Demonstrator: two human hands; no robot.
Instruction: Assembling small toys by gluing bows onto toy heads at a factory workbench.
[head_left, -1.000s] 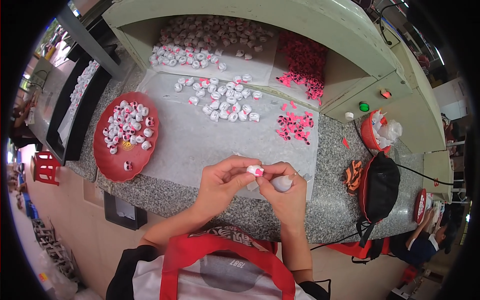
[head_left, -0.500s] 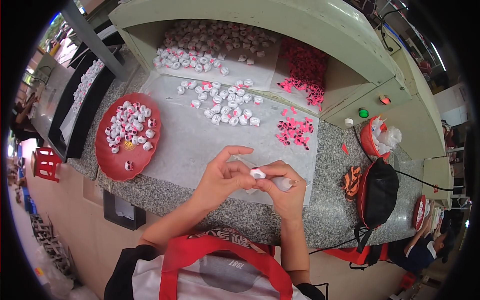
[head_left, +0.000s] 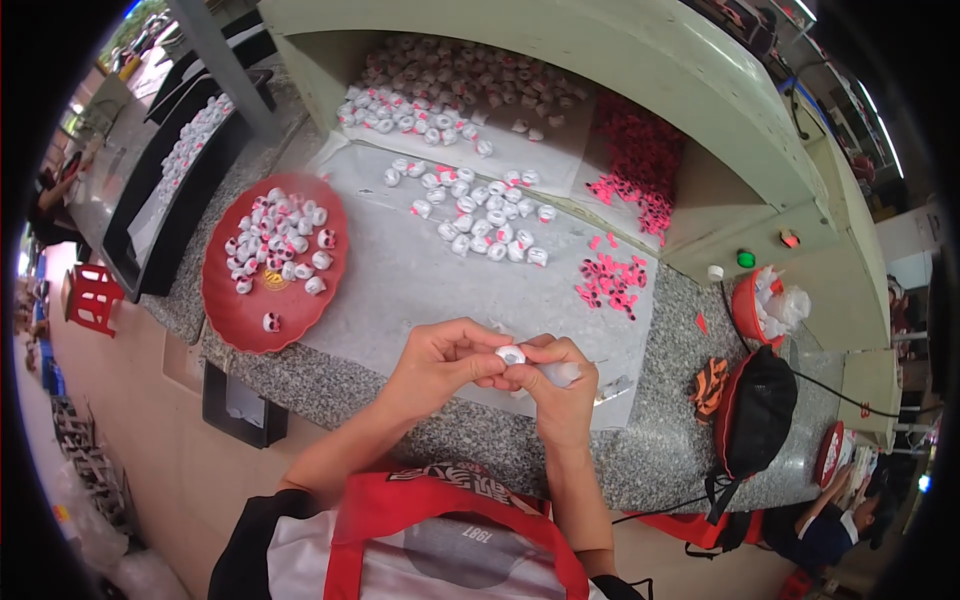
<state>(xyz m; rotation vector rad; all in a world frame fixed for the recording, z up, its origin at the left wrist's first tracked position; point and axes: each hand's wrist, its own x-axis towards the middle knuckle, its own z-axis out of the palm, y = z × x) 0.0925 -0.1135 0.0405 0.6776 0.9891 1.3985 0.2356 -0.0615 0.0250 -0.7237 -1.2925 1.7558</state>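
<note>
My left hand (head_left: 438, 366) pinches a small rounded white plastic piece (head_left: 510, 354) between thumb and fingertips. My right hand (head_left: 562, 402) grips the piece's other side with thumb and forefinger. Tucked in the right palm is a translucent squeeze bottle (head_left: 562, 374), its narrow tip pointing right. Beyond my hands, loose white pieces (head_left: 497, 217) with pink parts lie on a grey-white sheet (head_left: 390, 270). Small pink-and-black pieces (head_left: 610, 285) are heaped to their right. On the left, a red scalloped plate (head_left: 232, 318) holds several white pieces with pink-and-black fronts.
A pale green cabinet (head_left: 800, 160) arches over piles of white and pink pieces. At right stand a red basket (head_left: 745, 308) with plastic bags, an orange-black cloth (head_left: 710, 388) and a black bag (head_left: 757, 405). Black trays (head_left: 140, 225) stand far left. A co-worker (head_left: 835, 525) sits at far right.
My left fingers, spread before, have closed in on the white piece. The piece has turned slightly between my fingertips. The whole view has shifted a little, with the bench appearing further right.
</note>
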